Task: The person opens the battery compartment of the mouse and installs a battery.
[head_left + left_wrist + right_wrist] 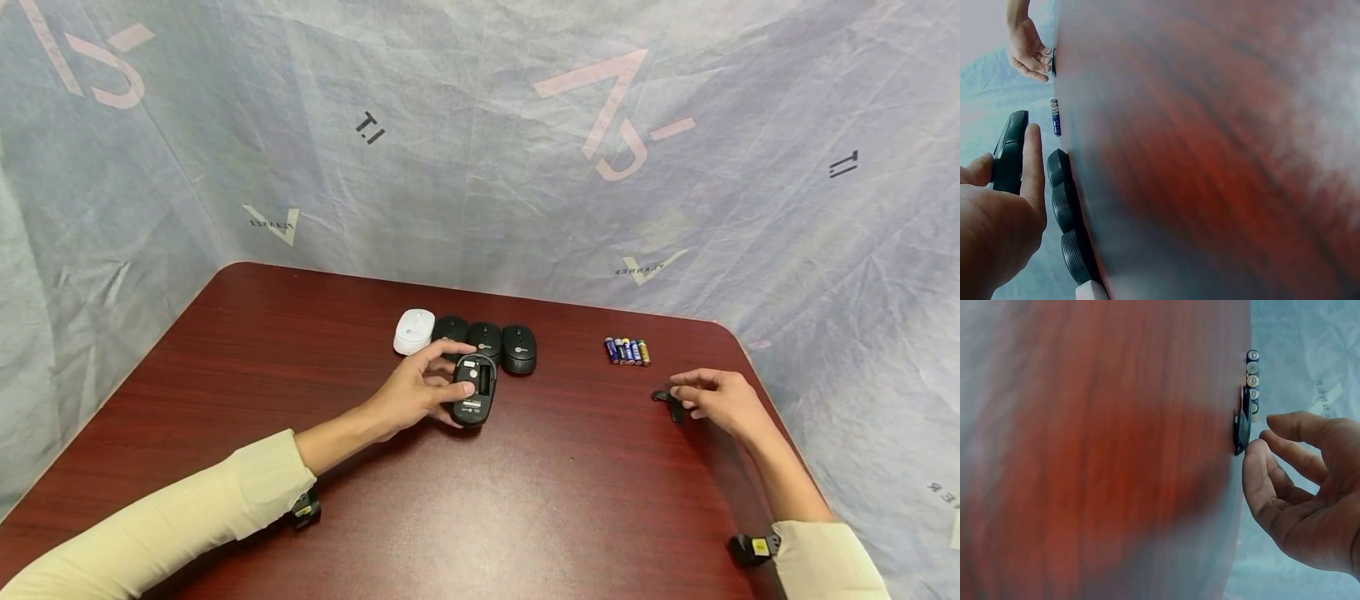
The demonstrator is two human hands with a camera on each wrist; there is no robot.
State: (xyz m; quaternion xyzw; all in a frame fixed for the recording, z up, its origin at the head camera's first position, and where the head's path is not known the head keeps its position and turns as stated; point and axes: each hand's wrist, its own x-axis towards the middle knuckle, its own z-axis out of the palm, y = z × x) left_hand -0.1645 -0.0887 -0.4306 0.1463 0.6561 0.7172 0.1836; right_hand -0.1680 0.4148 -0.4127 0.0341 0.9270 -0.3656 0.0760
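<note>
My left hand (pixel 420 390) holds a black computer mouse (pixel 472 412) bottom up, thumb on its underside and fingers around the far edge. The battery compartment (pixel 484 381) in its underside is uncovered. In the left wrist view the same mouse (pixel 1010 150) is seen edge-on between thumb and finger, raised off the table. At the right, my right hand (pixel 716 402) hovers with loosely bent fingers by thin black plastic pieces (pixel 666 402) on the table. In the right wrist view its fingertips come right beside these pieces (pixel 1243 428), with a gap between thumb and forefinger.
Behind the left hand, a white mouse (pixel 414 332) and several black mice (pixel 519 350) stand in a row. Several AA-style batteries (pixel 628 352) lie side by side at the back right. Grey printed cloth (pixel 465 167) hangs behind the red-brown table (pixel 525 517).
</note>
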